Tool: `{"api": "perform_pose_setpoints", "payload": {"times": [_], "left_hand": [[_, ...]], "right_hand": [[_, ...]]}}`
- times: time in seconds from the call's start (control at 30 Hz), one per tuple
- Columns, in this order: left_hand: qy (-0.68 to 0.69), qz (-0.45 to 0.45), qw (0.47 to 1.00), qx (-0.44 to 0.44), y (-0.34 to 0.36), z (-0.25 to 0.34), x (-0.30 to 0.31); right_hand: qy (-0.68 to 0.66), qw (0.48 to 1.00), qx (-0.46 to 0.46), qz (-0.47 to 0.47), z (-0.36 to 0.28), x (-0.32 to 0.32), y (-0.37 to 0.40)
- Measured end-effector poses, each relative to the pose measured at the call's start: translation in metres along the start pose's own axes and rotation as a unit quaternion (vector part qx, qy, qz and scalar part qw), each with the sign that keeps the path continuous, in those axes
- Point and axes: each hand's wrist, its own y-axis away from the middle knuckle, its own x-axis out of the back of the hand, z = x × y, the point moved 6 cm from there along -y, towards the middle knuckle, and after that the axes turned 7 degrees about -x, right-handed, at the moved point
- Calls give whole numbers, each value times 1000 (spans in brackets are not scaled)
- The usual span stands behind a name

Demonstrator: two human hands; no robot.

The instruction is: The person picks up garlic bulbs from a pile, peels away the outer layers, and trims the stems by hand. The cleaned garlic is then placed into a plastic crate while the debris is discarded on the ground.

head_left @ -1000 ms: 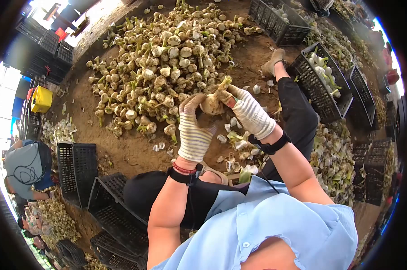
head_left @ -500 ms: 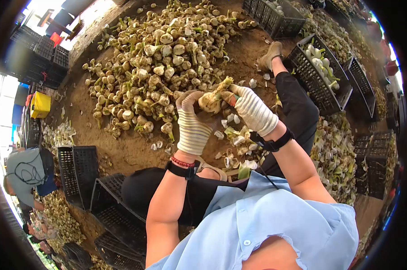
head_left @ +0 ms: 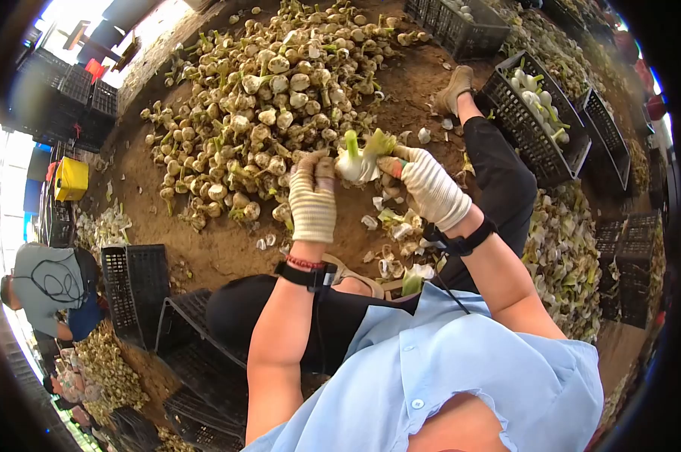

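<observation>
A garlic bulb (head_left: 352, 169) with a short green stem is held between my two gloved hands, its white inner skin showing. My left hand (head_left: 313, 194) has its fingers closed against the bulb's left side. On the right, my right hand (head_left: 429, 184) pinches a strip of peeled outer skin (head_left: 378, 147) that spreads away from the bulb. Beyond my hands lies a large heap of dirty garlic bulbs (head_left: 269, 98). Loose peelings (head_left: 399, 233) are on the ground below my right hand.
A black crate (head_left: 536, 120) of cleaned garlic stands at the right, another (head_left: 457, 30) at the top. Empty black crates (head_left: 135, 290) are at the left, near a person (head_left: 50, 286) bending over. A yellow container (head_left: 71, 179) sits at far left. My legs flank the work area.
The bulb's dirty outer skin has been pulled away to the right, baring white skin and a green stem. My left hand has turned more upright.
</observation>
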Motion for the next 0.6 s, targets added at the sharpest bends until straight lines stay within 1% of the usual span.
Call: {"api": "perform_pose_setpoints", "payload": {"times": [0.03,0.07,0.1,0.13,0.17,0.2,0.23,0.27,0.3,0.33,0.37,0.4,0.43,0.47,0.5,0.57,0.6], "left_hand": [[9,-48,998,-33,-3,38,1],[-46,-55,994,-84,-3,46,0],[-100,-61,984,-132,-2,51,0],[38,-69,997,2,-3,34,1],[175,-73,973,134,-1,18,0],[282,-30,937,203,5,11,3],[321,3,922,218,8,0,7],[326,1,923,205,6,5,12],[330,-2,924,192,5,11,16],[344,-1,918,195,8,11,19],[344,-2,919,195,9,16,19],[342,-17,924,170,9,24,18],[341,-32,928,145,8,31,16],[318,-36,936,144,8,32,16],[319,-35,936,147,10,33,14],[245,-46,964,93,6,42,12],[196,-59,977,54,4,52,12]], "right_hand": [[-2,1000,1,1,1,-2,1],[93,994,51,18,1,-7,4],[188,977,98,33,0,-11,8],[210,972,101,30,7,-10,4],[211,972,100,29,7,-3,3],[174,981,72,43,5,9,2],[136,988,45,58,3,19,2],[117,989,18,88,-3,26,4],[203,971,45,120,5,60,-15],[308,941,34,135,9,83,-29],[410,899,21,149,7,89,-34],[410,899,22,150,12,92,-34],[554,794,121,218,-2,80,-25],[674,652,213,274,-15,57,-12],[636,697,227,242,-23,41,-7],[562,763,281,152,-43,-4,11],[578,746,304,133,-45,-21,15]]}}
